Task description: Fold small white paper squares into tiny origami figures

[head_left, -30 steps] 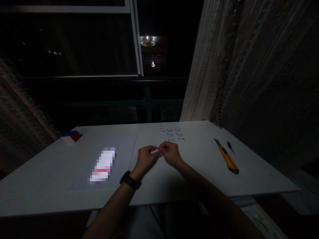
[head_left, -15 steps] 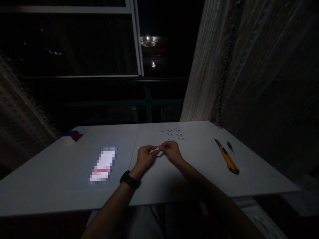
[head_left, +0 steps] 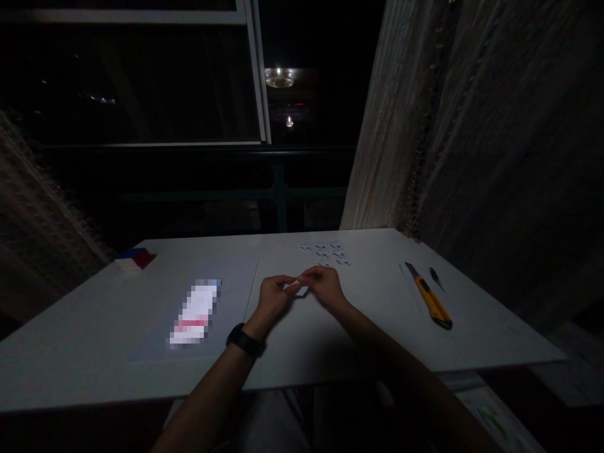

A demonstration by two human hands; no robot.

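A small piece of white paper (head_left: 296, 289) is held between both hands above the middle of the white table (head_left: 358, 352). My left hand (head_left: 274, 296), with a black watch on its wrist, is closed on the paper's left side. From the right, my right hand (head_left: 324, 284) pinches the upper edge, its fingertips meeting those of the left. Just beyond the hands lie several small paper pieces with dark marks (head_left: 322, 254), set out in rough rows. Fingers cover part of the held paper.
On the left a lit, pixelated phone-like screen (head_left: 195, 311) rests on a pale sheet (head_left: 236, 296); a blue, red and white cube (head_left: 134, 258) sits behind it. To the right lie a yellow box cutter (head_left: 430, 299) and a dark pointed object (head_left: 436, 278). Curtains hang on both sides.
Both hands stay nearly in place on the paper, with only a slight shift of the fingers. The whole view has moved a little.
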